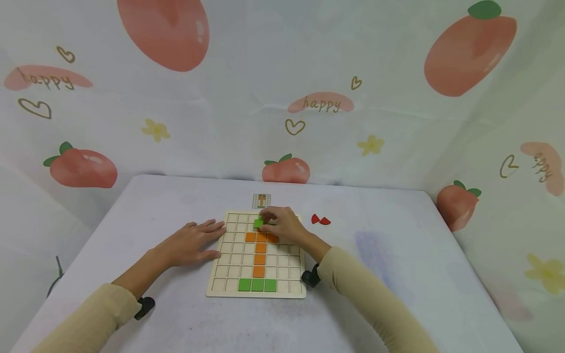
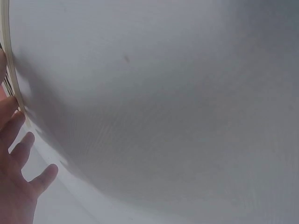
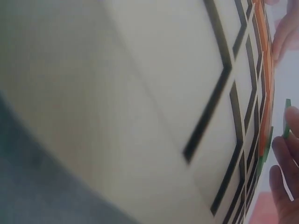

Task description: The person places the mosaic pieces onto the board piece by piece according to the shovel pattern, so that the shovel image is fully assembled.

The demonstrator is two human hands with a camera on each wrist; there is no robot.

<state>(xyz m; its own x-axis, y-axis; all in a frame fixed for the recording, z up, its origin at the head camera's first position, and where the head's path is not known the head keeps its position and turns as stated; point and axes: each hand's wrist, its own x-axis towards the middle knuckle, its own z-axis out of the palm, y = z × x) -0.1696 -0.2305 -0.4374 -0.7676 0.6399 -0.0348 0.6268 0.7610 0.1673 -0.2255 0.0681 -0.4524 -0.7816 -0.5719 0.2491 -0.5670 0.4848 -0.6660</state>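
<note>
A wooden grid board (image 1: pixel 217 284) lies flat on the table. Orange square tiles (image 1: pixel 259 260) form a T shape in its cells, and green square tiles (image 1: pixel 257 285) sit in a row near the front edge. Another green tile (image 1: pixel 258 224) is at the board's upper middle. My right hand (image 1: pixel 286 225) is over that area, pinching a small green piece (image 3: pixel 287 116) between thumb and fingertips; in the head view the fingers partly hide it. My left hand (image 1: pixel 190 243) lies with fingers spread, its fingertips touching the board's left edge.
Behind the board lies a small picture card (image 1: pixel 261 201) with a grid pattern. Two red fan-shaped pieces (image 1: pixel 324 221) rest to the right of the board. A fruit-patterned white cloth (image 1: pixel 229 142) hangs behind the white-covered table (image 1: pixel 176 309).
</note>
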